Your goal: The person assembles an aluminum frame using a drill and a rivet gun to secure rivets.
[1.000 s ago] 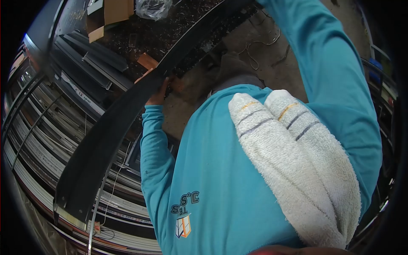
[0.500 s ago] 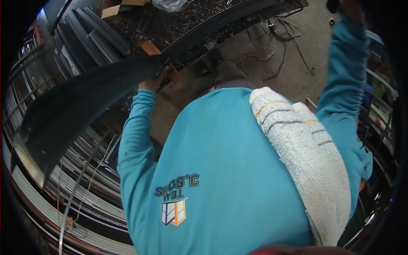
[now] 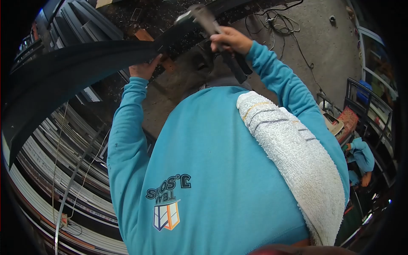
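Note:
A long dark, curved metal strip (image 3: 85, 63) sweeps from the far left up across the bench edge. My left hand (image 3: 144, 69) is closed on its near edge, the fingers partly hidden behind it. In my right hand (image 3: 233, 40) are pliers (image 3: 207, 20) with two dark handles and a wide metal head. The head is blurred by motion and overlaps the strip in this view. Beside my left hand, an orange-brown block (image 3: 168, 65) shows below the strip, and a similar piece (image 3: 143, 35) lies above it.
Shavings litter the dark bench top (image 3: 155, 15). Tangled cables (image 3: 280, 25) lie on the concrete floor (image 3: 314, 38). Racks of long profiles (image 3: 55, 165) fill the left side. A co-worker's teal sleeve (image 3: 361, 155) shows at the right. A white towel (image 3: 293, 157) hangs over my shoulder.
My right hand has come from the upper right to the strip, bringing the pliers into view. My left hand stays on the strip, which has shifted slightly left and up in view.

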### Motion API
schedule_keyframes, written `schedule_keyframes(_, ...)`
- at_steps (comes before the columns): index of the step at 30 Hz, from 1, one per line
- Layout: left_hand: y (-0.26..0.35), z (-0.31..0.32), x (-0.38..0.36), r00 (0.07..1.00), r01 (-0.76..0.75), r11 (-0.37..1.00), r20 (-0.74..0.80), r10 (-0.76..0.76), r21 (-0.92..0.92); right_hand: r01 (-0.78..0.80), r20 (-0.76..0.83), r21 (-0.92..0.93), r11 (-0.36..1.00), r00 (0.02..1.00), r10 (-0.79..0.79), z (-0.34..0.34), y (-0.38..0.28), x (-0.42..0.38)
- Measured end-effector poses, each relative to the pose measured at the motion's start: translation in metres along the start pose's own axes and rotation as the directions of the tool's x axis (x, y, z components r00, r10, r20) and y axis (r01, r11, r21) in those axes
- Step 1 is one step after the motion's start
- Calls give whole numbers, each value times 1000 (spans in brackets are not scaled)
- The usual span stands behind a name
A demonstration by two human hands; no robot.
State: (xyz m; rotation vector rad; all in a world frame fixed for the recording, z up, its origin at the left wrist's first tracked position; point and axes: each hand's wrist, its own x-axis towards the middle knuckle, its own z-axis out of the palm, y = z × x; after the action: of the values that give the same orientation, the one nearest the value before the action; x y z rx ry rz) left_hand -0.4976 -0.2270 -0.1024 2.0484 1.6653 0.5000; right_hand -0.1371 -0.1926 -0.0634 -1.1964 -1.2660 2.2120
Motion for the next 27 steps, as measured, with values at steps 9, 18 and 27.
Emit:
schedule_keyframes(9, 2, -5, 2, 994, 74, 994, 87, -67, -82, -70, 47, -14, 997, 996, 71, 50, 22, 23)
schedule_keyframes(18, 0, -4, 5, 994, -23, 991, 109, 9, 133, -54, 21, -124, 991, 998, 57, 47, 28, 30)
schedule_keyframes(27, -4, -1, 4, 997, -8, 997, 72, 2, 79, -50, 17, -122, 991, 998, 53, 50, 30, 29)
